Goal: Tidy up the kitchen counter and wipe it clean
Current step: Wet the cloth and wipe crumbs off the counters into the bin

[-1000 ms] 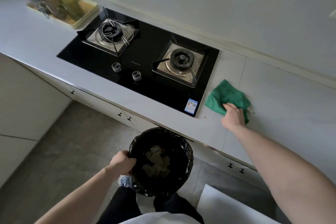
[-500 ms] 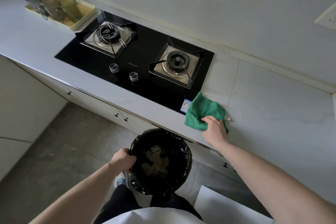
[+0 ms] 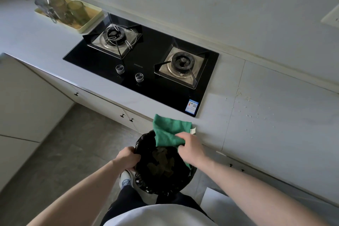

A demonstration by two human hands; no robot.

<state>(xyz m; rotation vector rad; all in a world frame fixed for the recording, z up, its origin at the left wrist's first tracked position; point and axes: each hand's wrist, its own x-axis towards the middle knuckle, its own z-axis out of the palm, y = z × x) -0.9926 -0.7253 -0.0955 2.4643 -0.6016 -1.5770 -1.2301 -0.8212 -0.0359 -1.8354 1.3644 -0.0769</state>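
Now the right hand (image 3: 190, 146) has dragged the green cloth (image 3: 169, 132) from beside the hob down to the counter's (image 3: 275, 115) front edge, lower centre of the frame; half a second ago the cloth lay wholly on the surface, and it now overhangs the bin (image 3: 161, 163). Its fingers lie on the cloth, but whether they press it flat or pinch it cannot be told. A small pale scrap (image 3: 193, 130) sits at the cloth's right corner. The left hand (image 3: 128, 158) clutches the bin's rim, as before. The cloth looks soft and nappy, creased into a rough square. The bin is round, lined with a glossy, crinkled black bag holding dull flat scraps. The counter is smooth pale stone with fine seams, and pale crumbs (image 3: 247, 108) speckle it at right. The hob (image 3: 146, 60) is shiny black glass with two steel-trayed burners.
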